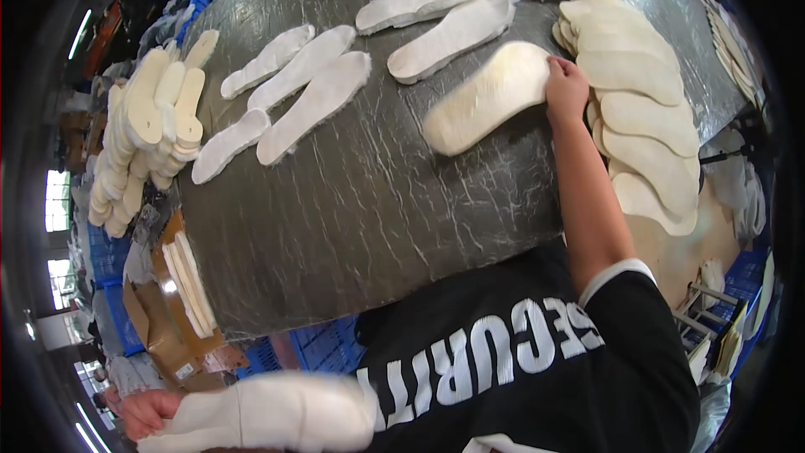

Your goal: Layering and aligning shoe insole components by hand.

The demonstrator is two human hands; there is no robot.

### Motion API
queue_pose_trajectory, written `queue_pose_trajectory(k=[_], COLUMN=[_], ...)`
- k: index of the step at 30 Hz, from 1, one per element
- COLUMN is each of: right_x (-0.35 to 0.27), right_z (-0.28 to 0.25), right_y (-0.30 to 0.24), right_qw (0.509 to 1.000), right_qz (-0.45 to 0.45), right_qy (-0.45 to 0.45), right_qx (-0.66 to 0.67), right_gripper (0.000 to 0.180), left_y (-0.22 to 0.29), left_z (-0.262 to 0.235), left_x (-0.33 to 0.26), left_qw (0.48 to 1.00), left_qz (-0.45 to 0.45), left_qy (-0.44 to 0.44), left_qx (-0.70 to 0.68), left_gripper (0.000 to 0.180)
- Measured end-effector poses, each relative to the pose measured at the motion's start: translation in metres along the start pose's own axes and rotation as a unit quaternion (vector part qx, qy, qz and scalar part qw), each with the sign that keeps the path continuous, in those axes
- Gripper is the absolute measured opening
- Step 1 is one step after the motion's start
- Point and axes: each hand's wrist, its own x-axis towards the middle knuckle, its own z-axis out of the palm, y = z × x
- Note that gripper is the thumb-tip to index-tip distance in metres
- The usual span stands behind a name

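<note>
My right hand (568, 91) is closed on the end of a cream insole (490, 96), tilted over the dark table and slightly blurred. At the lower left, my left hand (151, 413) grips the end of another white insole (277, 411), which lies across in front of my body, blurred by motion; whether it is one or a few together I cannot tell. White fluffy insoles (314, 109) lie flat on the far left of the table. Two more groups of them, including a white insole (451, 39), lie farther back, left of my right hand.
Overlapping cream insoles (641, 109) spread along the table's right side. A tall heap of insoles (151, 117) stands off the left edge. The dark table (352, 226) has a wrinkled film cover. A cardboard box (172, 327) and blue crates (327, 344) sit below the near edge.
</note>
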Motion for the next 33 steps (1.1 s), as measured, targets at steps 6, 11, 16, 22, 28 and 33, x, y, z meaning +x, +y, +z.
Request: queue_pose_trajectory(k=[6, 11, 16, 22, 28, 33], right_x=[-0.053, -0.063, -0.077, -0.1, -0.105, -0.107], right_z=[-0.015, -0.068, -0.123, -0.154, -0.173, -0.203], right_y=[-0.046, -0.046, -0.047, -0.049, -0.066, -0.063], right_qw=[0.995, 0.988, 0.982, 0.971, 0.971, 0.98], right_qz=[0.014, 0.013, 0.032, 0.048, 0.03, 0.037], right_qy=[-0.084, -0.091, -0.116, -0.084, -0.077, -0.021], right_qx=[0.052, 0.126, 0.148, 0.22, 0.224, 0.195], right_gripper=[0.027, 0.031, 0.029, 0.036, 0.04, 0.044], left_y=[-0.273, -0.356, -0.362, -0.436, -0.576, -0.581], left_z=[0.016, -0.007, -0.029, -0.046, -0.08, -0.112], left_x=[0.074, 0.122, 0.127, 0.106, 0.04, 0.005], left_qw=[0.694, 0.403, 0.372, 0.477, 0.63, 0.572], left_qz=[-0.237, -0.416, -0.384, -0.373, -0.55, -0.466], left_qy=[-0.009, -0.074, 0.039, 0.008, 0.009, -0.172], left_qx=[0.68, 0.812, 0.844, 0.796, 0.548, 0.653], left_gripper=[0.019, 0.007, 0.008, 0.018, 0.023, 0.033])
